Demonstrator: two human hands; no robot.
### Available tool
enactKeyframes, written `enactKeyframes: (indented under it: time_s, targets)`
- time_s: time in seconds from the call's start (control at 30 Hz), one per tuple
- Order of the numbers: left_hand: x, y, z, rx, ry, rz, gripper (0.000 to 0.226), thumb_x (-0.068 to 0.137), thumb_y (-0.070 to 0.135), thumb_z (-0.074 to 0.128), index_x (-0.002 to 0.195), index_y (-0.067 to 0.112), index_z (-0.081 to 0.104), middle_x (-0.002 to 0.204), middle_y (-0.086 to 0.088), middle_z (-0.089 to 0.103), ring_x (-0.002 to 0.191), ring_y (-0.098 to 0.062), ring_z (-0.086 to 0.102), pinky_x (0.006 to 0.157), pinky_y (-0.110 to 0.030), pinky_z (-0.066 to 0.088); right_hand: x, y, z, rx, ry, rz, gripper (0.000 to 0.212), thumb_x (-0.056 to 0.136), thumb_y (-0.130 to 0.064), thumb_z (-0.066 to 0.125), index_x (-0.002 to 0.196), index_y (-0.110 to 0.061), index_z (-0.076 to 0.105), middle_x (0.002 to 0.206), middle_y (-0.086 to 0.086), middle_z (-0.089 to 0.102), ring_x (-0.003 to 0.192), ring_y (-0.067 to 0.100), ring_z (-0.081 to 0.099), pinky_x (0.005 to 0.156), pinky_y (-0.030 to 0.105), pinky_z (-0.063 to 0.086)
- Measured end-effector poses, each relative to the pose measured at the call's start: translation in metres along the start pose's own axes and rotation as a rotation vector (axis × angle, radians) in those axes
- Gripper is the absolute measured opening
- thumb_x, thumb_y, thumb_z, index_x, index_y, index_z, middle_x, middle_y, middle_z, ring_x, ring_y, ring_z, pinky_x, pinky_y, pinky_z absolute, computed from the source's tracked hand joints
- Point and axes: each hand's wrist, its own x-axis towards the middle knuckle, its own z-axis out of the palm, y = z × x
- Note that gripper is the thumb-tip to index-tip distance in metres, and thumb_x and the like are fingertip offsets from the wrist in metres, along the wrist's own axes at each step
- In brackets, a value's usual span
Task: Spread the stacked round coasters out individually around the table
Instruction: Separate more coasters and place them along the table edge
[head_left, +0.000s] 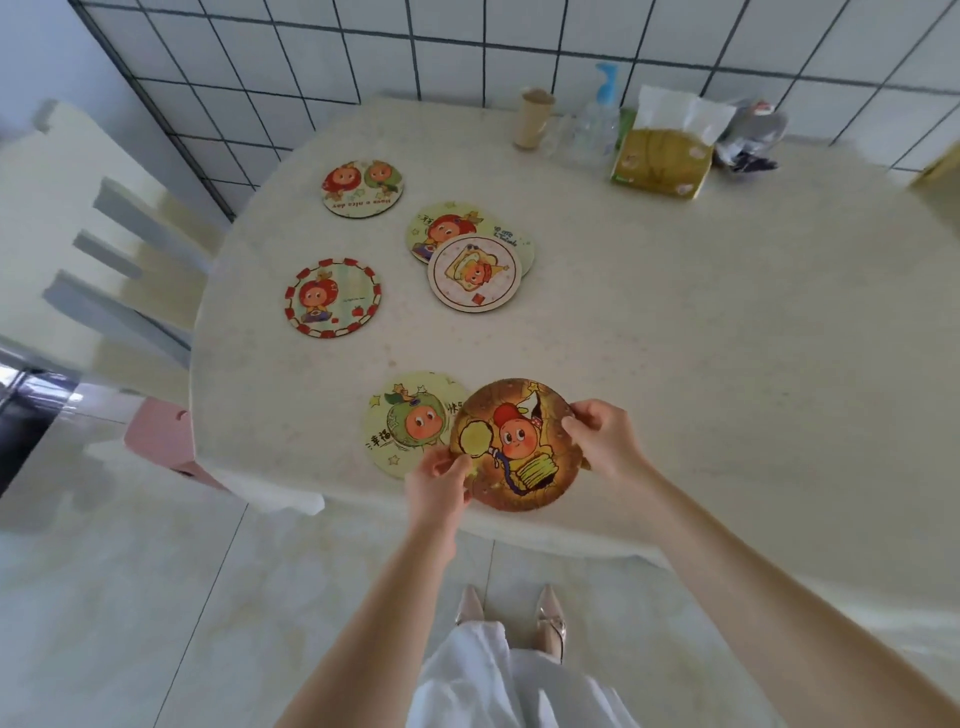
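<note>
Both hands hold a brown round coaster with a pancake cartoon above the table's near edge. My left hand pinches its lower left rim and my right hand grips its right rim. It overlaps a pale green coaster lying flat under its left side. Farther back, a toast-picture coaster rests on top of two others, a green one with a red cartoon face and another of which only the right rim shows. A red-bordered coaster and a two-character coaster lie alone at the left.
The cream table stands against a tiled wall. At its back edge are a cardboard tube, a blue-topped pump bottle, a tissue pack and a crumpled wrapper. A white chair stands at the left.
</note>
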Motion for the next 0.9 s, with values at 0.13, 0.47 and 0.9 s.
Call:
enactKeyframes:
  time_s: [0.13,0.47,0.9]
  targets:
    - [-0.009,-0.004,0.039,0.094,-0.049,0.058,0.022,0.086,0.004,0.061,0.102,0.018,0.066,0.089,0.0,0.072,0.081,-0.017,0.07,0.07,-0.036,0.059,-0.008,0.038,-0.037,0.13,0.047,0.136,0.014,0.093,-0.01,0.054,0.083,-0.017,0.062,0.082,0.003,0.067,0.075,0.019,0.068,0.059,0.035,0.059]
    - [0.003,0.003,0.107,0.308,0.009,0.174,0.026,0.09,0.013,0.062,0.116,0.018,0.065,0.104,0.0,0.068,0.08,-0.004,0.059,0.063,-0.019,0.043,-0.007,0.094,-0.075,0.274,-0.008,0.278,0.011,0.091,-0.006,0.054,0.093,-0.011,0.063,0.1,0.013,0.067,0.088,0.027,0.071,0.069,0.046,0.062]
    - [0.026,0.012,0.099,0.377,0.05,0.093,0.029,0.086,0.006,0.054,0.112,0.015,0.065,0.096,-0.004,0.066,0.072,-0.018,0.058,0.076,-0.037,0.054,0.019,0.085,-0.114,-0.024,-0.093,0.247,0.02,0.087,-0.004,0.052,0.104,-0.009,0.063,0.082,0.005,0.066,0.081,0.026,0.068,0.082,0.042,0.059]
